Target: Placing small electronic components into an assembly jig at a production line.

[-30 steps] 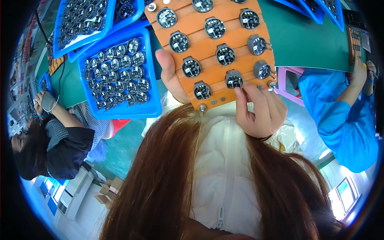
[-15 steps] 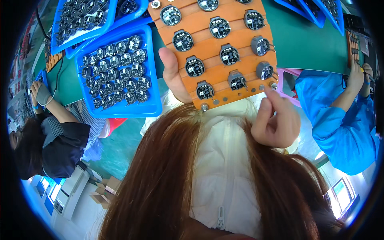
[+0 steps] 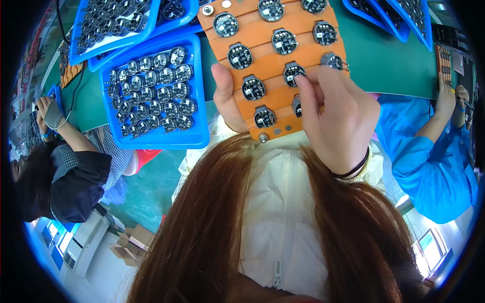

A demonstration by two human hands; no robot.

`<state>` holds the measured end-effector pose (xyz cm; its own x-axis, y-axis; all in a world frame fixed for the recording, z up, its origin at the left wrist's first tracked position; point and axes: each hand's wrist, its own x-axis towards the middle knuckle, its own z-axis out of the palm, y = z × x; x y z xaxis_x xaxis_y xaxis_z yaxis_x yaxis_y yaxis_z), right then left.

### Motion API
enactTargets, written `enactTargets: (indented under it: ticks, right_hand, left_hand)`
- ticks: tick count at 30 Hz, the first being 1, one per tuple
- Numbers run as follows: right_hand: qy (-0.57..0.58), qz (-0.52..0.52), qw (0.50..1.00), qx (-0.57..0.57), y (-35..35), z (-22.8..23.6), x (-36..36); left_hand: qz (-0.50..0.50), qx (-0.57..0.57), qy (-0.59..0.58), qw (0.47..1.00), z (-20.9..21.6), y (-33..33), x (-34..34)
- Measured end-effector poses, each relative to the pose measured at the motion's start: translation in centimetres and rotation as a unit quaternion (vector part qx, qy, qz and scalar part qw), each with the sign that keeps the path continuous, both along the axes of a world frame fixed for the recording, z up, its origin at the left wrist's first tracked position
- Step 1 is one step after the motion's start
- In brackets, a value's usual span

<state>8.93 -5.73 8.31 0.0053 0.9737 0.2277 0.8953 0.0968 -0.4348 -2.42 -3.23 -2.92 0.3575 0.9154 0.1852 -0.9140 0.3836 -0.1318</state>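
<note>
At the far left, a co-worker's hand [image 3: 50,113] is seen resting near the edge of the green table [image 3: 389,65], well apart from the held work. Next, a blue tray [image 3: 199,129] filled with rows of small round metal-rimmed parts [image 3: 154,93] is laid flat on the table, just beside the left hand's grip and to its left; further blue trays are stacked behind it.

The left hand [image 3: 227,98] is closed on the near left edge of an orange fixture board [image 3: 262,55], with the thumb pressed flat along the board's face and the other fingers hidden beneath it. The board is held tilted toward the person, above the table edge and over the white jacket [image 3: 275,202]. Round dark modules [image 3: 240,55] are seated in rows across the board, above and to the right of that thumb.

The right hand [image 3: 336,118] is laid over the board's near right corner, its fingertips [image 3: 305,88] bent down onto one of the seated modules. Whether that module is pinched or only touched cannot be told. A dark band [image 3: 353,169] is worn on the right wrist.

At the far right, a person's blue sleeve [image 3: 429,166] is seen beside the table, well apart from the right hand.
</note>
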Motion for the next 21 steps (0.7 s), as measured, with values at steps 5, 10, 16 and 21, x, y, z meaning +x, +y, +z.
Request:
enactTargets:
  ticks: [5, 10, 16, 21]
  right_hand:
    - [-0.011, 0.006, 1.0, 0.024, 0.7, -1.5, -0.2]
    - [0.032, -0.006, 0.995, 0.091, 0.6, -2.8, -0.9]
    - [0.022, -0.007, 0.993, 0.112, 1.0, -2.9, -1.2]
    - [0.026, -0.037, 0.996, 0.079, 0.6, -2.4, -1.2]
  left_hand:
    - [-0.024, -0.012, -0.007, 1.0, -0.9, 0.4, 0.0]
    - [-0.041, -0.064, 0.13, 0.989, 0.3, 0.3, -1.3]
    - [-0.052, -0.044, 0.117, 0.991, 0.5, 0.9, -1.4]
    - [-0.06, -0.031, 0.118, 0.991, 0.2, 0.8, -1.5]
